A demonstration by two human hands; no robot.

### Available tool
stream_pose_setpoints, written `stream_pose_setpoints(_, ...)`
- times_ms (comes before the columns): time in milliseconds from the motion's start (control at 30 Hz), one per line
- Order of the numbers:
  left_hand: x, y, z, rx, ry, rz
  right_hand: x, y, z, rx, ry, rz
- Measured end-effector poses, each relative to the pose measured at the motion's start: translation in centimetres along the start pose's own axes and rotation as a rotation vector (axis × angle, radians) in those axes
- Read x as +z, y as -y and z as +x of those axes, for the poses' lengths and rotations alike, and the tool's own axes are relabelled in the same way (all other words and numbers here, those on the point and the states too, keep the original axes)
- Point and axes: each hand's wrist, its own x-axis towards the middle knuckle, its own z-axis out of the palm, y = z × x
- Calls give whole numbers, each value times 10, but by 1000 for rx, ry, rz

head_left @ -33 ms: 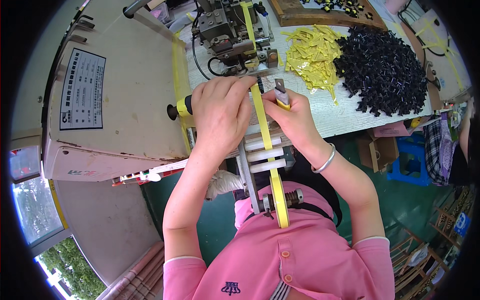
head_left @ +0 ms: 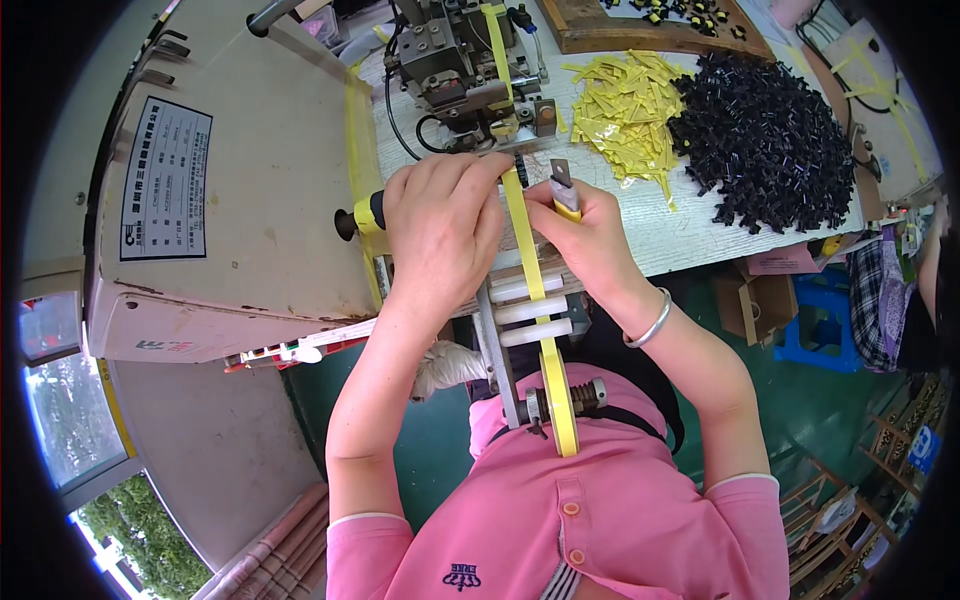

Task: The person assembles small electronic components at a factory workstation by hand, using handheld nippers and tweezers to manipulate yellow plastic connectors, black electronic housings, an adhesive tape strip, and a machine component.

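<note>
My left hand (head_left: 445,220) is closed at the front of the metal machine (head_left: 465,80). Its fingertips lie against the yellow tape (head_left: 522,222), beside a small black part (head_left: 519,168); what they pinch, if anything, is hidden. From the machine, the tape runs toward me across white rollers (head_left: 530,310) to a yellow tape roll (head_left: 560,400) near my waist. In my right hand (head_left: 585,230), just right of the tape, I grip a utility knife (head_left: 566,198) with a yellow handle and its blade pointing away from me. The right fingertips are partly hidden.
A pile of yellow strips (head_left: 630,110) lies right of the machine, next to a heap of small black parts (head_left: 765,140). Behind them stands a wooden tray (head_left: 590,40). A large beige cabinet (head_left: 260,180) borders my left side. At right are a cardboard box (head_left: 755,305) and blue stool (head_left: 825,320).
</note>
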Motion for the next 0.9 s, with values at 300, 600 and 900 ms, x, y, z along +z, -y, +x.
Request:
stream_pose_setpoints(300, -1, -2, 3, -9, 10, -27, 0, 2, -2, -32, -1, -37)
stream_pose_setpoints(600, 3, 1, 4, -26, -10, -30, -3, 1, -4, -10, 34, -25)
stream_pose_setpoints(900, 6, 1, 11, -78, -25, -40, -8, -1, -3, 52, 70, -132)
